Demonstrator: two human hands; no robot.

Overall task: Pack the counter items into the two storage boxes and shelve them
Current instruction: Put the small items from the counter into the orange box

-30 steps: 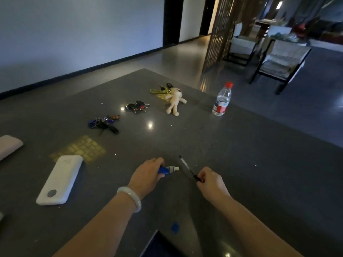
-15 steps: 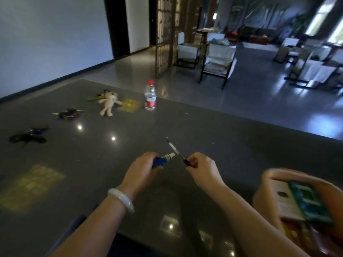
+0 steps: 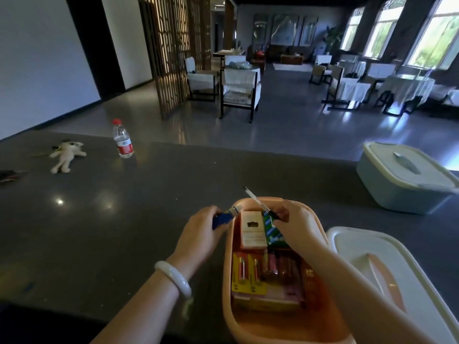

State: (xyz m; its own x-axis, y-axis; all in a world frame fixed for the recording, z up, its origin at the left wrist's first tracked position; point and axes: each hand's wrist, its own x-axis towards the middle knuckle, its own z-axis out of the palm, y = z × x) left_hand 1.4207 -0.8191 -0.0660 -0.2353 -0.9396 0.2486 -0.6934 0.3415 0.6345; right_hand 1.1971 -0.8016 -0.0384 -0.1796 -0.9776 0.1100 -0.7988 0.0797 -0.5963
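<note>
Orange box (image 3: 226,281), grey box (image 3: 382,192), one pen (image 3: 258,202)

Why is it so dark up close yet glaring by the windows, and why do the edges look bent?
Head view: daylight blows out the windows, leaving the counter dim with small reflected glints; head view: the wide-angle lens stretches things near the edges, like the grey box; head view: the plush toy at left looks soft.

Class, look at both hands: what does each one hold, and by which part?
The left hand grips a small blue tube by its blue body. The right hand pinches a pen by its dark end.
</note>
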